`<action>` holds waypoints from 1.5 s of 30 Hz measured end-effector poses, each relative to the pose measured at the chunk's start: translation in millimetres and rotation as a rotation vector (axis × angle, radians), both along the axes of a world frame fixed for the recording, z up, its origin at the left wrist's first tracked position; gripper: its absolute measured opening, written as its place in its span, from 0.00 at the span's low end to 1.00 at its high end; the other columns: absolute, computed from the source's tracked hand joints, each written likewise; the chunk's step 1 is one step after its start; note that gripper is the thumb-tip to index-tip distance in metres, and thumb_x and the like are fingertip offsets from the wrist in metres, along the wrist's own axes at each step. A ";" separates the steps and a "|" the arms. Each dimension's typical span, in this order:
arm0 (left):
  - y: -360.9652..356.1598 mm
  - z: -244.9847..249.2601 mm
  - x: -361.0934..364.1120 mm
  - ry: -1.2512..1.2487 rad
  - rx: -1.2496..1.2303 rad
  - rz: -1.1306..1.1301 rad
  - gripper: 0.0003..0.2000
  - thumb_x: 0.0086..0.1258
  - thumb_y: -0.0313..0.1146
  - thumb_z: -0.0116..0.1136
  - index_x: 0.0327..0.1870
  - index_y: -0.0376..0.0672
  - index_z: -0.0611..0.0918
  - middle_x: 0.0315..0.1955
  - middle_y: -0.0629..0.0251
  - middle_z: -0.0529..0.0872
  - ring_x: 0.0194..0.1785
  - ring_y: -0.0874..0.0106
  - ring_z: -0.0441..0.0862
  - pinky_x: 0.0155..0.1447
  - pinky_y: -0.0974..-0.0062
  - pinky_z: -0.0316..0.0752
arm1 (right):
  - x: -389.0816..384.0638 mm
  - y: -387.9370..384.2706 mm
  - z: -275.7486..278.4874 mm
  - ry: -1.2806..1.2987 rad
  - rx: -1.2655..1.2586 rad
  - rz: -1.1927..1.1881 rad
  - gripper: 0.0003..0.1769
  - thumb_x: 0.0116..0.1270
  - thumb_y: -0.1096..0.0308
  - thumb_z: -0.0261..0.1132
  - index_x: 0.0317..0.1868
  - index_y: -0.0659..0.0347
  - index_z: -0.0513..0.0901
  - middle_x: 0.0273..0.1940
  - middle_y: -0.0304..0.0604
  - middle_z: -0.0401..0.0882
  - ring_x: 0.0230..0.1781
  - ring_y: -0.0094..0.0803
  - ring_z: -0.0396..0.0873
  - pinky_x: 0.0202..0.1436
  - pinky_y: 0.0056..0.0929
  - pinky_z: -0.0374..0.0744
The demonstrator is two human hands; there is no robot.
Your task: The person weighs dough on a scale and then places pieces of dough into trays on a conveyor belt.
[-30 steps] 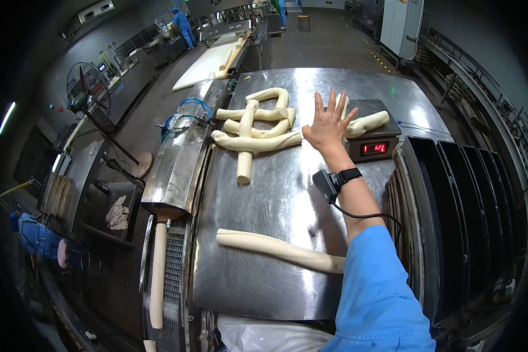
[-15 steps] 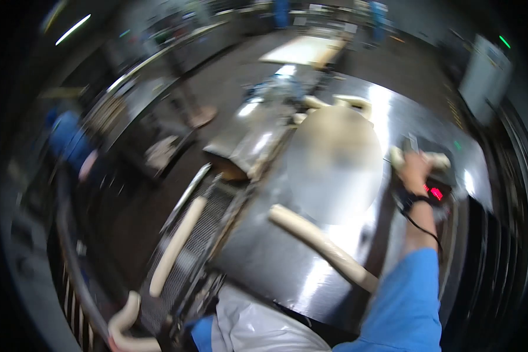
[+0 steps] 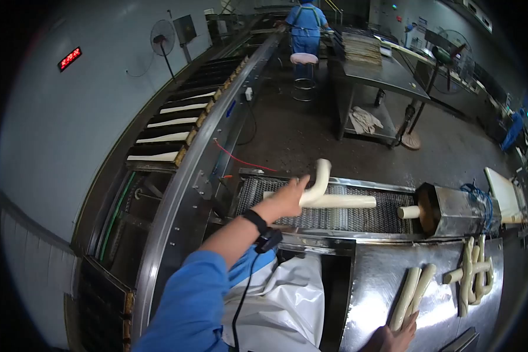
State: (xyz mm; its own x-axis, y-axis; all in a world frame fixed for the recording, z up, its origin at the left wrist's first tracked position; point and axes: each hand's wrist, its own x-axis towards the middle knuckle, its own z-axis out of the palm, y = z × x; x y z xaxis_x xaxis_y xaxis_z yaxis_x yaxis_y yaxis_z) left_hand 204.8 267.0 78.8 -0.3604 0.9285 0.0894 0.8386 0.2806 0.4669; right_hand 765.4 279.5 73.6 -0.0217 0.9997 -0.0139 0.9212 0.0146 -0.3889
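Observation:
My left hand [image 3: 287, 196], with a black band on the wrist, is closed around a bent roll of pale dough [image 3: 320, 179] above a mesh conveyor belt [image 3: 340, 223]. Beneath it, a straight dough roll [image 3: 349, 202] lies along the belt. Low on the right, my right hand [image 3: 401, 335] grips the near end of a dough roll [image 3: 421, 287] on the steel table [image 3: 369, 281]. A second roll [image 3: 403, 299] lies alongside, touching it. The fingers partly hide the near ends, so which rolls they touch is uncertain.
Another dough roll [image 3: 409, 212] pokes from the metal housing [image 3: 460, 211] at the belt's right end. Several rolls [image 3: 469, 276] lie crossed on the table. Left runs a steel rail [image 3: 217, 123] beside dough-filled trays [image 3: 164, 139]. A co-worker [image 3: 307, 26] stands at the back.
The view has swung left. My left hand and the bent roll now show over the belt. My right hand, earlier at dough by a red display, is now at the paired rolls.

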 end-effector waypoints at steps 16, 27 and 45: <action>-63.6 53.1 -59.7 -0.419 -0.443 0.143 0.25 0.39 0.38 0.72 0.38 0.29 0.87 0.36 0.46 0.88 0.39 0.57 0.87 0.45 0.66 0.80 | -22.5 -5.7 -5.7 -0.185 0.037 -0.002 0.44 0.54 0.67 0.73 0.72 0.44 0.67 0.64 0.67 0.65 0.59 0.63 0.70 0.62 0.53 0.74; -114.4 16.5 8.6 -1.935 0.131 0.311 0.25 0.56 0.28 0.65 0.57 0.34 0.76 0.46 0.55 0.84 0.51 0.60 0.83 0.63 0.59 0.75 | -55.4 -26.4 -1.6 -0.293 0.106 -0.006 0.50 0.54 0.62 0.74 0.76 0.39 0.60 0.71 0.66 0.59 0.63 0.64 0.69 0.61 0.54 0.75; -115.2 187.3 -96.6 -1.748 0.994 0.220 0.20 0.63 0.36 0.64 0.54 0.39 0.77 0.46 0.56 0.82 0.52 0.59 0.81 0.62 0.56 0.77 | -42.3 -48.7 -1.8 -0.351 0.296 0.195 0.42 0.61 0.53 0.71 0.70 0.66 0.67 0.62 0.76 0.68 0.63 0.68 0.67 0.68 0.53 0.68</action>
State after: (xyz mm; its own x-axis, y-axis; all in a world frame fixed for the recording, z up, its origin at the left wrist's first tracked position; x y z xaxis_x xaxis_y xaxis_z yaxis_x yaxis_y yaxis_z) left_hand 108.1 151.7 266.0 -0.6877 0.7235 -0.0606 -0.6009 -0.5205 0.6066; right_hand 723.1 230.8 71.8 -0.2537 0.9397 0.2295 0.9649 0.2626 -0.0087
